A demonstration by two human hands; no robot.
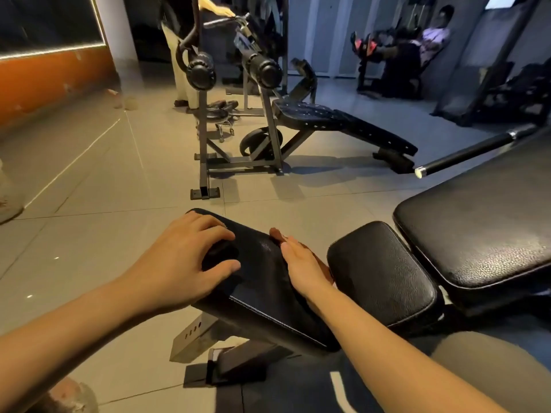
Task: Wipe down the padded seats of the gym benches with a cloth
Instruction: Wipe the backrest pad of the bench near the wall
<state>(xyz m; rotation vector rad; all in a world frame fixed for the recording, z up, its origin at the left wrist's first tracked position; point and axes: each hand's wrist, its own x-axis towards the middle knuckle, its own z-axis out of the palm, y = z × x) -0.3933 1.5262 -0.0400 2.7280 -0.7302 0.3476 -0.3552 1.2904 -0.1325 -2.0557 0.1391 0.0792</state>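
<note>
A black padded seat (262,281), tilted down to the left, lies in front of me at the end of a gym bench. My left hand (179,257) rests on its upper left part, fingers curled over a dark bunched cloth (219,254) that is hard to tell from the pad. My right hand (304,269) lies with straight fingers along the pad's right edge, holding nothing. Right of it sit a second small black pad (378,272) and the long back pad (477,228) of the same bench.
A black decline bench (343,123) on a metal frame stands on the tiled floor ahead. A black bar (465,150) juts in from the right above the back pad. One person stands at the back left (179,55); another sits at the back right (432,34). My knee (477,368) is at lower right.
</note>
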